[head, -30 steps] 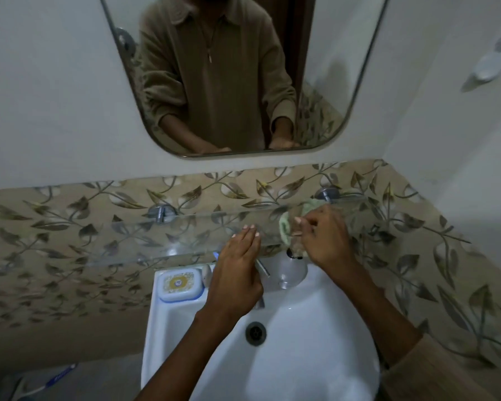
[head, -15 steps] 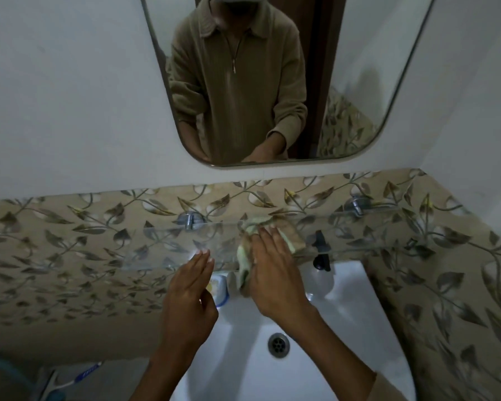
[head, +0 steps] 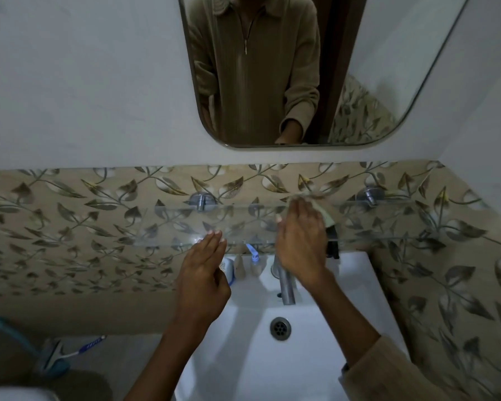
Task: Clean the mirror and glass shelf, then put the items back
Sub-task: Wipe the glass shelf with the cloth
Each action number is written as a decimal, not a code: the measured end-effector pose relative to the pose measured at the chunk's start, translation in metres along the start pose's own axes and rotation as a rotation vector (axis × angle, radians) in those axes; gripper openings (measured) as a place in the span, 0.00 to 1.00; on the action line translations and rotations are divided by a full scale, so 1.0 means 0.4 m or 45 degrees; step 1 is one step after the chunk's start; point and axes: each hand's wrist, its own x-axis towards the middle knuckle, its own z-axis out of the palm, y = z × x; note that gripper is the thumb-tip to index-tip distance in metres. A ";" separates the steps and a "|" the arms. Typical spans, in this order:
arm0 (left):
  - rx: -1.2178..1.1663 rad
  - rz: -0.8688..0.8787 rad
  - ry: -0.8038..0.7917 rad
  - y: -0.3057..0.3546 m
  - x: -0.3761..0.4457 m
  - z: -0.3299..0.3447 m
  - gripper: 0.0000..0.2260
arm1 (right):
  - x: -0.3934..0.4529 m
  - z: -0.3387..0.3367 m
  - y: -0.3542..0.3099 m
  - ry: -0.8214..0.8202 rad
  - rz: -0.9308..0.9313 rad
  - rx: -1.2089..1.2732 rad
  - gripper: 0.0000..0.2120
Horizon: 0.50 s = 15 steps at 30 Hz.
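A clear glass shelf (head: 180, 224) runs along the leaf-patterned tile wall on two metal brackets, below a rounded mirror (head: 373, 68). My right hand (head: 300, 241) lies flat on the shelf and presses a pale green cloth (head: 324, 214) against the glass; only the cloth's far edge shows past my fingers. My left hand (head: 204, 273) hovers at the shelf's front edge with straight fingers, holding nothing. No items stand on the shelf.
A white basin (head: 315, 328) with a metal tap (head: 285, 285) and drain sits under the shelf. A soap dish, a blue-tipped toothbrush (head: 251, 251) and a black object (head: 331, 238) rest on the basin's back rim. A squeegee (head: 70, 351) lies at lower left.
My right hand has slid the cloth along the shelf, from its left bracket toward the middle. My left hand stays at the front edge. The camera has shifted.
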 end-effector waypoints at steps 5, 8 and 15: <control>-0.008 0.038 -0.019 -0.024 0.001 -0.004 0.31 | -0.044 -0.003 0.027 -0.111 -0.332 0.257 0.26; 0.002 0.023 0.007 -0.032 0.008 -0.012 0.28 | -0.031 -0.063 0.182 0.018 -0.093 0.262 0.25; 0.020 -0.296 0.168 -0.074 0.020 -0.079 0.20 | 0.022 -0.083 0.264 0.144 0.384 0.024 0.27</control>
